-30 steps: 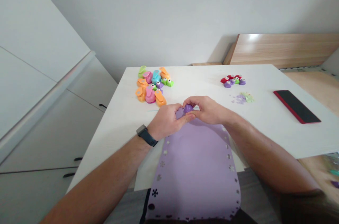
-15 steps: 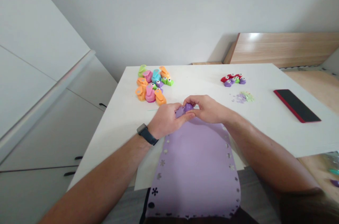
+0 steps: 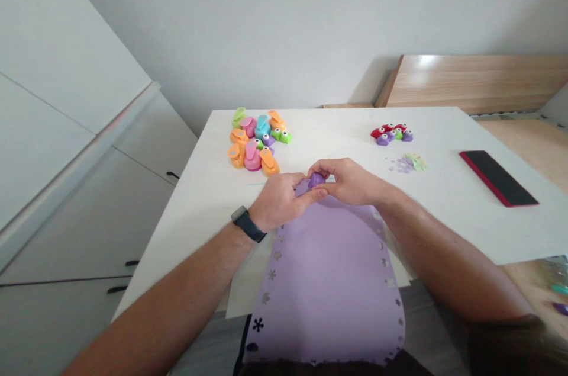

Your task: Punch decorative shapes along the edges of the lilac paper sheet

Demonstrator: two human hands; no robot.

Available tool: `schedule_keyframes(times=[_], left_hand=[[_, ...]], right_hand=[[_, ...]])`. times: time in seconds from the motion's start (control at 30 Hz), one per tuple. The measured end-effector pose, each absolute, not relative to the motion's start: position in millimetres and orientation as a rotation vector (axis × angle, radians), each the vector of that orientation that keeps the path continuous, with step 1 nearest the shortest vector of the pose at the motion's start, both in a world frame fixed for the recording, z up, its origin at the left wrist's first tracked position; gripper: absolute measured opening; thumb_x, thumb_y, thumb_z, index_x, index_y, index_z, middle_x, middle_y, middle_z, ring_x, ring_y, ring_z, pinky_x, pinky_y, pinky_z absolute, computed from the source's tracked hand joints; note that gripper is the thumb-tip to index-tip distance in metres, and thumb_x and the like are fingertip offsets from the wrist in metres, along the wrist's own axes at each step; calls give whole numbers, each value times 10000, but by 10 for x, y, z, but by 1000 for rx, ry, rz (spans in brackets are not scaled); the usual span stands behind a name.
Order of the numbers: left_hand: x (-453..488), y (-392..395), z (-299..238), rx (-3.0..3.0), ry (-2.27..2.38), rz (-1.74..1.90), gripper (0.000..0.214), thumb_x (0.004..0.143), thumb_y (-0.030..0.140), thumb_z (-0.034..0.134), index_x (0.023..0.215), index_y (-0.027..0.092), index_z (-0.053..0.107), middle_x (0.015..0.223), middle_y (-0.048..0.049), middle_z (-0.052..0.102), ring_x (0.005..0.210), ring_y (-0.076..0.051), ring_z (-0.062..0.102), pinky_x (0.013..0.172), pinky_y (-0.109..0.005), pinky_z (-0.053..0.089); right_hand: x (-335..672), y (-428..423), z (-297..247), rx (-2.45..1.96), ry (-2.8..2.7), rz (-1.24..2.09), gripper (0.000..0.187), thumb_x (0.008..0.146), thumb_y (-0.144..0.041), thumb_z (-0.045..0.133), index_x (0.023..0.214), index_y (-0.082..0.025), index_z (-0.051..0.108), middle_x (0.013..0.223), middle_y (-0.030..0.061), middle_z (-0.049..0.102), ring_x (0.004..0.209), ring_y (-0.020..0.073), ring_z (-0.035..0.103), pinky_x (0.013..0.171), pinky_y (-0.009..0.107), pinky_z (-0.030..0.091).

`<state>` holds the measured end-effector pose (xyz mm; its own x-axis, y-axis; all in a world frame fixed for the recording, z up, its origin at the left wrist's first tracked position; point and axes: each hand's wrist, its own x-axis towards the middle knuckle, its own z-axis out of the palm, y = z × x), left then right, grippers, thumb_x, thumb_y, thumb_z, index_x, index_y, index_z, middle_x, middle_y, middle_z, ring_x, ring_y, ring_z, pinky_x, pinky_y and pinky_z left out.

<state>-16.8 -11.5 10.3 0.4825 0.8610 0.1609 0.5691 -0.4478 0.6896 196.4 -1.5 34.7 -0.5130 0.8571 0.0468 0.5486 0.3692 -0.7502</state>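
A purple craft punch [image 3: 316, 180] sits at the far edge of a purple sheet [image 3: 332, 269], between my two hands. My right hand [image 3: 348, 182] is closed around the punch, fingers behind it and thumb in front. With my left hand [image 3: 284, 197] I grip the sheet's far edge, and my left thumb reaches across to the punch. Cut-out shapes such as flowers run along the sheet's sides and near edge. Its near part hangs over the table edge towards me. My fingers hide part of the punch.
Lever craft punches [image 3: 252, 154] in several colours cluster at the table's back left. Small punches with eyes [image 3: 391, 134] stand at the back right, behind purple and green paper bits [image 3: 410, 163]. A black and red flat object [image 3: 497, 177] lies farther right on the white table [image 3: 190, 210].
Both hands keep nearly the same hold on the sheet and the punch. Only a slight shift of the whole view shows.
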Motion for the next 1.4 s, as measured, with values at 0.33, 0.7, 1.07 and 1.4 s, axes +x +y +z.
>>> schedule_keyframes(times=[0.33,0.7,1.07,1.4], left_hand=[[-172,-112,95,2183,1177,684,544,915,648,639,693,152,629,556,49,435,542,-99,399,537,-286,211],[-192,-93,107,2180,1167,693,519,902,614,667,670,153,615,556,51,434,543,-94,375,540,-284,213],[-201,-117,124,2059,1282,655,550,823,707,700,804,157,691,628,31,528,575,-116,438,524,-277,241],[-241,-77,122,1941,1223,646,543,762,649,796,1021,176,743,794,0,693,669,-157,577,568,-269,361]], right_hand=[[1936,-20,350,-1210,-2174,973,233,785,-131,659,996,-189,737,905,5,741,825,155,645,789,283,482],[1924,-24,322,-1196,-2144,944,262,782,-118,653,1020,-190,737,926,7,744,863,161,649,825,292,490],[1964,-20,358,-1147,-2135,1018,275,813,-156,685,1082,-186,734,988,25,758,923,176,662,907,339,511],[1994,-2,395,-1138,-2117,1080,281,866,-243,714,1136,-164,710,1036,54,747,953,190,658,921,364,511]])
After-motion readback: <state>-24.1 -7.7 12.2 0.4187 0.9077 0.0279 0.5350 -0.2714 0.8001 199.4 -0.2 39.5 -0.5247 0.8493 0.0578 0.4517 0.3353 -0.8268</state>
